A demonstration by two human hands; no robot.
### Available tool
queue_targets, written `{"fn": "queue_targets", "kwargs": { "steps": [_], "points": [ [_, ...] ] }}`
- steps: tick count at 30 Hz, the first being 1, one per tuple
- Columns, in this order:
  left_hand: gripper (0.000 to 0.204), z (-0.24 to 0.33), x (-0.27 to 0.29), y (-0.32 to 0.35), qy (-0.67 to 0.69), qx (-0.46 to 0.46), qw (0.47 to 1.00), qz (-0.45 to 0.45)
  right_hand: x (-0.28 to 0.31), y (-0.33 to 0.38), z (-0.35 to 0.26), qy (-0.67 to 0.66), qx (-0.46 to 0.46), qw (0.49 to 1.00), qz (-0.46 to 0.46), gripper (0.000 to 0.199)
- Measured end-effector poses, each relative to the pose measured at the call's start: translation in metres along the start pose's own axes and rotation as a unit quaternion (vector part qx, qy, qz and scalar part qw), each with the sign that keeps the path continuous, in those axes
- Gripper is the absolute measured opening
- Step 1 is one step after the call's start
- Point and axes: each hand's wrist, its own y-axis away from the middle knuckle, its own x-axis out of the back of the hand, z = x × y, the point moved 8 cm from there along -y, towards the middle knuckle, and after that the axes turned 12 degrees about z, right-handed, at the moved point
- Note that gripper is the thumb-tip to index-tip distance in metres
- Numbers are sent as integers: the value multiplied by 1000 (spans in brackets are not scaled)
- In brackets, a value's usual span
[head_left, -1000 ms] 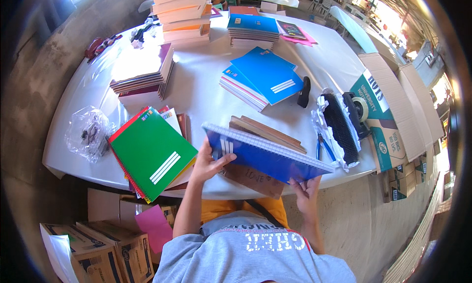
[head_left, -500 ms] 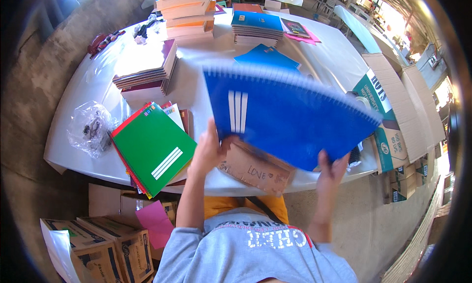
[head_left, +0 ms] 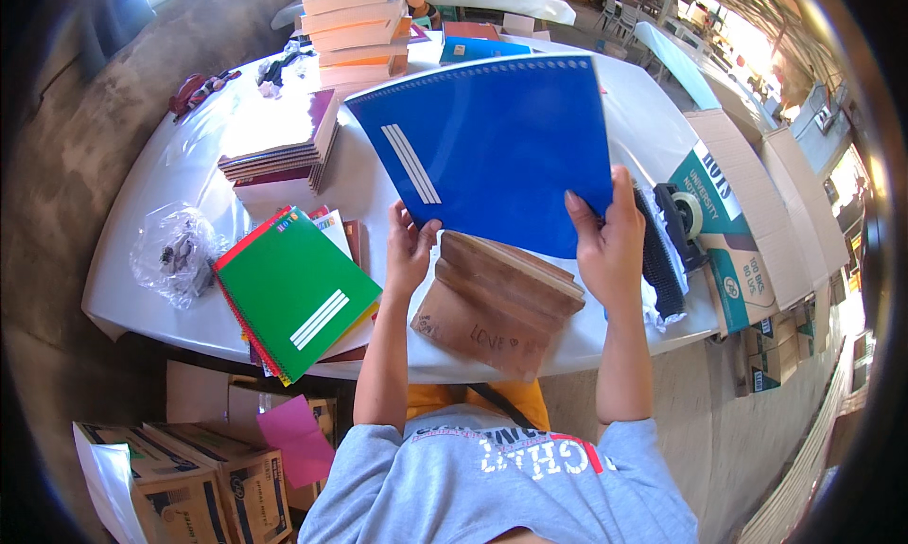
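A blue spiral notebook [head_left: 501,147] with white stripes on its cover is raised and tilted above the table, its row of holes along the top edge. My right hand [head_left: 613,236] grips its lower right corner, thumb in front. At the lower left corner is my left hand [head_left: 409,251], its fingers curled and its thumb against the corner. Below the notebook, a worn brown cardboard piece [head_left: 497,322] with handwriting lies at the table's near edge. To the left rests a green spiral notebook [head_left: 298,293] on top of several other notebooks.
The white-covered table [head_left: 123,260] holds a notebook stack [head_left: 274,142], a tall stack of books [head_left: 355,33] and a crumpled clear plastic bag [head_left: 175,251]. At right are a tape dispenser [head_left: 686,218] and an open carton [head_left: 747,251]. More cartons [head_left: 213,478] stand at lower left.
The blue notebook has swung leftward and upward, baring more of the cardboard and the tape dispenser. My right hand has moved up and left with it; my left hand has shifted slightly.
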Motion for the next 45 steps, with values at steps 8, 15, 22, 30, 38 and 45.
{"fn": "queue_targets", "kwargs": {
  "steps": [8,15,22,30,38,45],
  "points": [
    [44,-29,10,14,0,47,999,-11,-4,25,33,-18,-61,998,-22,23],
    [40,-59,26,43,-274,9,962,-9,14,106,102,-35,-82,989,-117,46],
    [43,-65,40,49,-424,32,903,-57,48,85,174,-417,-328,848,-5,68],
    [44,129,-48,53,-306,-386,865,99,64,48,340,428,-186,880,-85,48],
    [50,129,-171,95,-366,-378,839,-138,45,46,341,478,-159,854,-131,25],
    [41,126,-182,93,-384,-411,822,-91,87,-10,284,449,-116,882,-79,27]
  ]
}}
